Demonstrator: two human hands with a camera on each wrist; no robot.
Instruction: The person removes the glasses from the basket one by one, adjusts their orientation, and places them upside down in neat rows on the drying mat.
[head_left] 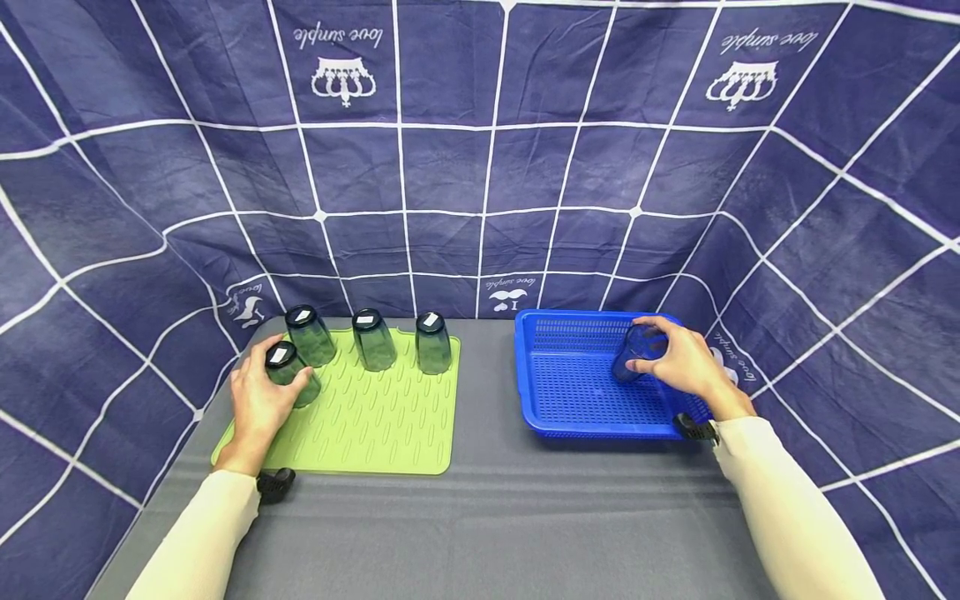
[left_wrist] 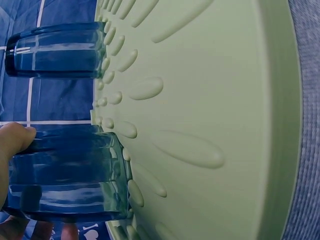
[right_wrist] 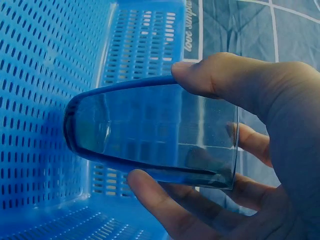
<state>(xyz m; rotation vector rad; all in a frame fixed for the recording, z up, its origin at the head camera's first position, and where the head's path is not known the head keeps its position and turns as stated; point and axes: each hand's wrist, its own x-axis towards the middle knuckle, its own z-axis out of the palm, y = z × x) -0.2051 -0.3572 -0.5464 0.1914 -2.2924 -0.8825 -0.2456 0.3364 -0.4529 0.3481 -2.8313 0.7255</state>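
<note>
At the left end of a light green drying mat (head_left: 375,437), my left hand (head_left: 257,390) grips an upside-down drinking glass (left_wrist: 65,175) between thumb and fingers. The rim of that glass is down at the mat's ridged surface. Over on the right, my right hand (head_left: 681,357) holds another clear drinking glass (right_wrist: 145,132) inside a blue plastic basket (head_left: 558,417). Its thick base points down at the basket floor and its open rim faces up into my palm. The thumb lies on one side of this glass, the fingers on the other.
Along the mat's back edge stand three more upside-down glasses, one behind my left hand (head_left: 311,337), one in the middle (head_left: 375,342) and one at the right corner (head_left: 432,343). A grey cloth (head_left: 480,517) covers the table. Blue checked fabric (head_left: 450,167) hangs behind and at both sides.
</note>
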